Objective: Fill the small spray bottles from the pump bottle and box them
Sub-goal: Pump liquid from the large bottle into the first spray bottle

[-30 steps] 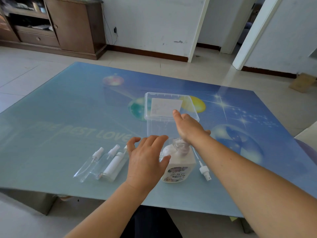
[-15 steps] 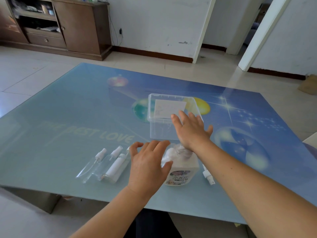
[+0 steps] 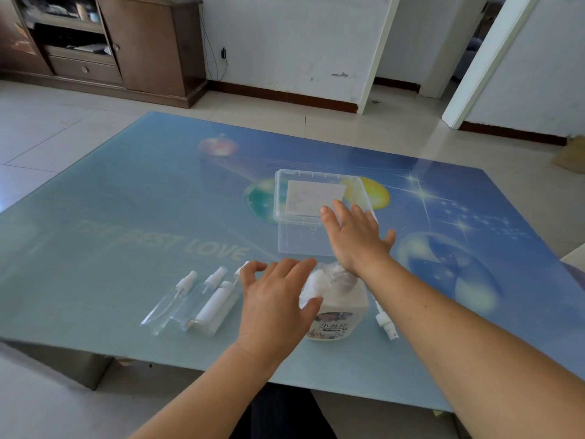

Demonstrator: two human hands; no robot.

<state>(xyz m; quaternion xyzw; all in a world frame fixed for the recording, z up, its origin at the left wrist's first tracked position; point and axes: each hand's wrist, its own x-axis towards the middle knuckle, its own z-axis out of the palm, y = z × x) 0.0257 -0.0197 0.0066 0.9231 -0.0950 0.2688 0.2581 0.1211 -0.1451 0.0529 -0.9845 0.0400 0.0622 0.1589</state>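
A white pump bottle (image 3: 340,308) with a flowered label stands near the table's front edge, its top wrapped in clear plastic. My left hand (image 3: 275,302) hovers beside its left shoulder, fingers spread and loosely bent, holding nothing. My right hand (image 3: 354,236) is stretched flat over the near right corner of a clear plastic box (image 3: 296,213), which has a white paper label inside. Three small spray bottles (image 3: 196,301) lie side by side left of my left hand. A loose white spray head (image 3: 384,323) lies right of the pump bottle, partly hidden by my right forearm.
The glass table (image 3: 126,236) has a blue printed top and its front edge is close to me. A wooden cabinet (image 3: 126,42) stands on the tiled floor at the back left. White walls and a doorway lie beyond.
My right hand has spread its fingers and shifted slightly right over the box corner. My left hand stays by the pump bottle. The view has tilted a little.
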